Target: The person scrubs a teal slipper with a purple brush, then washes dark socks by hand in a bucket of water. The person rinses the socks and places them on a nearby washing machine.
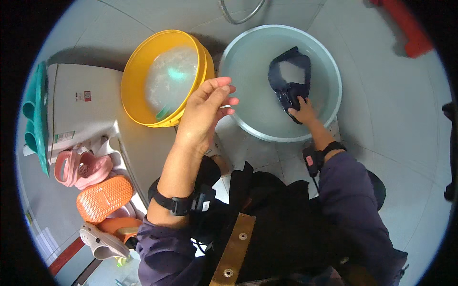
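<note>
My left hand [211, 103] is raised between a yellow bucket and a light-blue basin, empty, its fingers slightly curled and apart. At the right side of the basin [338, 75], which holds cloudy water, my right hand [304, 111] touches the lower end of a dark navy item [289, 89], a strap-like loop of fabric with a glossy part. Whether the fingers grip it or only press on it is hard to see. The yellow bucket [134, 82] holds foamy water and a green plastic piece [162, 112] near its rim.
Left of the bucket stands a white box-like appliance or cabinet [86, 107]. Below it lie pink clogs [93, 168], an orange slipper [105, 198] and a beige clog [102, 240]. A metal shower hose [238, 19] hangs behind the basin; a red object [404, 28] is at upper right.
</note>
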A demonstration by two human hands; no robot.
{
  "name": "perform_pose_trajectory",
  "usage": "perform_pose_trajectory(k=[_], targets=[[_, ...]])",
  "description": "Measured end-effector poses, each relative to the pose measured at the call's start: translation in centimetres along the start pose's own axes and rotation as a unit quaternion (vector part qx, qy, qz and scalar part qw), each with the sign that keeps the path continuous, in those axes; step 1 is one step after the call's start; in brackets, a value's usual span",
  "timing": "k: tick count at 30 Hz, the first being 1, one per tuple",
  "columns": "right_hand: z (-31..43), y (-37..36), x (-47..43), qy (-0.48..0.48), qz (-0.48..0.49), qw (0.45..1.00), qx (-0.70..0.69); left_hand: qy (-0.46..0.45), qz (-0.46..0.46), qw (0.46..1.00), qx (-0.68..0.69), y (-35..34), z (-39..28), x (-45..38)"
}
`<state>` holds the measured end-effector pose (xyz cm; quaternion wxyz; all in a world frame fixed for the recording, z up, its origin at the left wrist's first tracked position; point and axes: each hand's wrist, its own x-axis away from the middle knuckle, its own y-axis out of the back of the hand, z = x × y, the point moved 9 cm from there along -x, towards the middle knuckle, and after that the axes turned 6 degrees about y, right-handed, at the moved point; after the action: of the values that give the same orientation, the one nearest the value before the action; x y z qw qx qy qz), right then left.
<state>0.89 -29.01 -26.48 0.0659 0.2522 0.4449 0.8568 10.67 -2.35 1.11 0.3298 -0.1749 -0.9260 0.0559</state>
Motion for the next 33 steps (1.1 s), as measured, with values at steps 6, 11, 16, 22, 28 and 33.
perform_pose_trajectory(k=[6,11,16,22,28,33], targets=[[-4.0,-11.9,-0.7,0.01,0.213,0.977,0.027,0.032,-0.031,0.999,0.008,0.7,0.6,-1.6],[1.9,-5.4,0.2,-0.239,0.106,0.853,-0.451,0.078,-0.027,0.996,0.033,1.3,3.8,-2.0],[8.0,5.7,0.7,-0.099,0.057,0.654,-0.748,0.188,-0.029,0.976,0.103,-2.3,9.0,-5.2],[19.1,15.7,6.8,0.078,-0.025,0.801,-0.594,0.252,0.001,0.937,0.24,-7.3,11.8,-8.3],[23.0,16.7,9.9,0.284,-0.223,0.888,-0.286,0.204,0.199,0.918,0.276,-9.2,10.6,-12.1],[25.3,17.9,10.8,0.311,-0.284,0.886,-0.192,0.083,0.027,0.979,0.186,-6.9,9.5,-11.7]])
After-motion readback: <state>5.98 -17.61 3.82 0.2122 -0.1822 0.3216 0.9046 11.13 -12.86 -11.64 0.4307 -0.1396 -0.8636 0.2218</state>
